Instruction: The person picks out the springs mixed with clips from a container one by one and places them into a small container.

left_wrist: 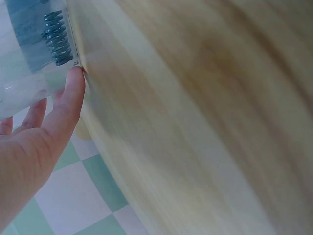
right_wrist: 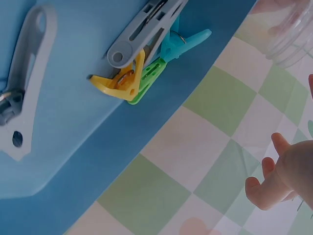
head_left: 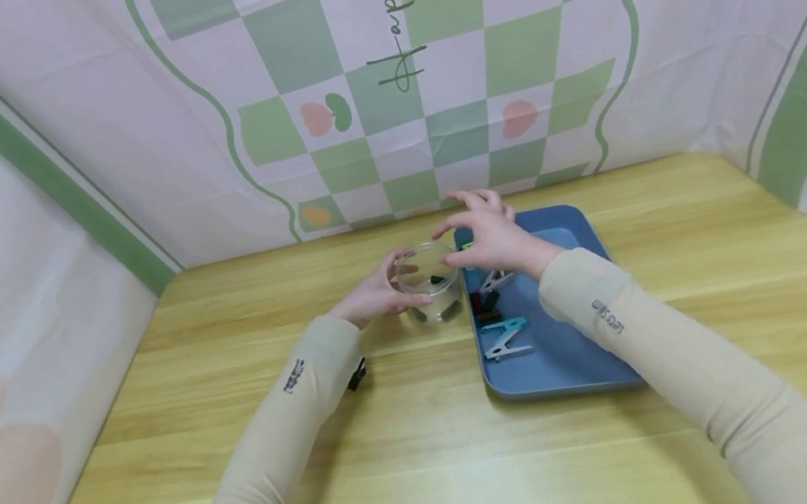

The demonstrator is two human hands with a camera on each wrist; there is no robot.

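Note:
A clear round jar (head_left: pixel 434 303) stands on the table, with my left hand (head_left: pixel 378 290) curved round its side, thumb in front. Several small dark pieces lie inside; in the left wrist view one is a dark green coil spring (left_wrist: pixel 57 38). Another small dark green piece (head_left: pixel 437 280) shows within the jar's outline; whether it is falling or resting I cannot tell. My right hand (head_left: pixel 488 237) is beside the jar's rim, over the tray's left edge. Its fingers are spread and loosely bent, with nothing seen between them.
Right of the jar is a blue tray (head_left: pixel 563 354). It holds a teal and white clothespin (head_left: pixel 506 338), a yellow clip (right_wrist: pixel 120 85), a grey clothespin (right_wrist: pixel 29 73) and dark coil springs (head_left: pixel 487 302). A small black object (head_left: pixel 356 375) shows beside my left sleeve. A checkered cloth (head_left: pixel 392 161) hangs behind.

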